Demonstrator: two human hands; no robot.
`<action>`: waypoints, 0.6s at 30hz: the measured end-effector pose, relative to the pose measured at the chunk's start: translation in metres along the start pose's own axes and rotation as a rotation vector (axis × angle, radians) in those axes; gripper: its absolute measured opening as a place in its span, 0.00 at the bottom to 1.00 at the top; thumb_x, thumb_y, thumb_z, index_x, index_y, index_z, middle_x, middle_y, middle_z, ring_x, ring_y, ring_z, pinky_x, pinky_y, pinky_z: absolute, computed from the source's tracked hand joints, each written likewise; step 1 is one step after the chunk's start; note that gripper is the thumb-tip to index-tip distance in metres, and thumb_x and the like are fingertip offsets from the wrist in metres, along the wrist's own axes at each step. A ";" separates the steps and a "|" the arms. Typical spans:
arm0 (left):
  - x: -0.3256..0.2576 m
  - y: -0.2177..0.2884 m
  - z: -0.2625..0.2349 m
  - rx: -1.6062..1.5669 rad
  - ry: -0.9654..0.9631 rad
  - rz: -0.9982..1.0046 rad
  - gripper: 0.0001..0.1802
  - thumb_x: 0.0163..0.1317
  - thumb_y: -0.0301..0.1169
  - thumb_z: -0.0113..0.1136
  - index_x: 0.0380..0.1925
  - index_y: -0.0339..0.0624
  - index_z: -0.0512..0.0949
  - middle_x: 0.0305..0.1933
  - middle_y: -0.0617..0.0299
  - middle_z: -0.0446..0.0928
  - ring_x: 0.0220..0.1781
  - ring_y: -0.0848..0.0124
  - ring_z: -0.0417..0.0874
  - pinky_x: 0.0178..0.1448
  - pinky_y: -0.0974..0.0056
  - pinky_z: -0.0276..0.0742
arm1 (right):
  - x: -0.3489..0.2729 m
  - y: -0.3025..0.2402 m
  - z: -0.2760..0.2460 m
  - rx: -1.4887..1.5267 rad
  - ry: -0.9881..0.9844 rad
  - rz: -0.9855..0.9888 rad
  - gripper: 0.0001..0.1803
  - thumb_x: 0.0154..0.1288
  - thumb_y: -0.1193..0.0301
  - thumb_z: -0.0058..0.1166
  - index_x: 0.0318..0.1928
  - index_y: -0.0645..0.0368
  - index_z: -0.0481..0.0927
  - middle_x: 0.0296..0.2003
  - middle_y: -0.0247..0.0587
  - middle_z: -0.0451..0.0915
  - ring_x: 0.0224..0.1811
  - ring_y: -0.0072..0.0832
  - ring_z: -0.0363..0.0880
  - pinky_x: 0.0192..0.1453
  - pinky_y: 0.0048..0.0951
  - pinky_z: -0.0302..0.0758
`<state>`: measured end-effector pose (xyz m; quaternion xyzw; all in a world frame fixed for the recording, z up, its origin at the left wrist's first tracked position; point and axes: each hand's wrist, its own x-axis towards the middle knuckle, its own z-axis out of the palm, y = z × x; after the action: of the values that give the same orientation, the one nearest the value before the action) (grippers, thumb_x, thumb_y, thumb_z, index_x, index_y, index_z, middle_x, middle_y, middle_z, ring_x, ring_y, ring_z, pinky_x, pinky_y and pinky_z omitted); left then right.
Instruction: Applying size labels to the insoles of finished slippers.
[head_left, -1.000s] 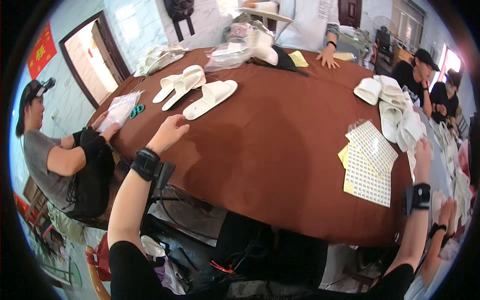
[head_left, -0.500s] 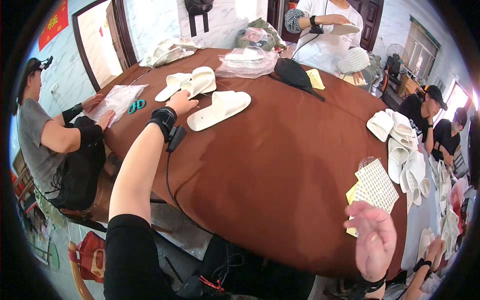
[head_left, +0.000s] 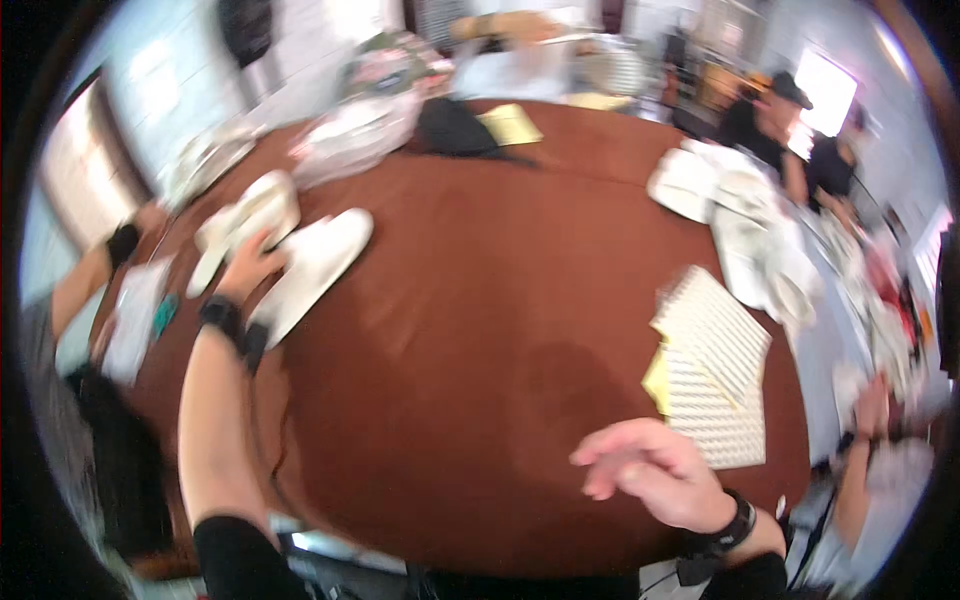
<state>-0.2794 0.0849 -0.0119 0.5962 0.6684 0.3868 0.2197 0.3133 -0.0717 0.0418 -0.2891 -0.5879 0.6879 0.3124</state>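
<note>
My left hand (head_left: 248, 266) reaches far over the round brown table (head_left: 480, 340) and lies against a group of white slippers. One long slipper (head_left: 318, 262) is just right of it and a stacked pair (head_left: 245, 212) just beyond. Motion blur hides whether the fingers grip anything. My right hand (head_left: 652, 474) hovers over the near table edge, fingers spread and holding nothing. It is just left of some white dotted sheets (head_left: 712, 345) lying on a yellow sheet (head_left: 655, 380).
A heap of white slippers (head_left: 745, 205) lies at the right rim. Clear plastic bags (head_left: 365, 120), a black item (head_left: 452, 130) and a yellow pad (head_left: 510, 125) sit at the far side. People sit at the left (head_left: 70, 330), right (head_left: 785, 120) and lower right (head_left: 870, 460).
My left hand has pushed further out from the table edge to the white slippers. My right hand rose from beside the table and came in over its near edge. The view swung and blurred.
</note>
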 end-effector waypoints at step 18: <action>-0.023 0.070 0.089 0.368 -0.080 0.285 0.10 0.59 0.27 0.55 0.21 0.33 0.75 0.19 0.69 0.71 0.21 0.78 0.70 0.26 0.67 0.65 | 0.002 0.020 0.009 -0.002 -0.010 -0.171 0.15 0.72 0.67 0.47 0.51 0.64 0.71 0.36 0.35 0.76 0.32 0.19 0.77 0.34 0.22 0.75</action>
<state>-0.1636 0.0848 -0.0154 0.7294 0.6274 0.2616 0.0769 0.3034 -0.0782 0.0229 -0.2345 -0.6129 0.6594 0.3668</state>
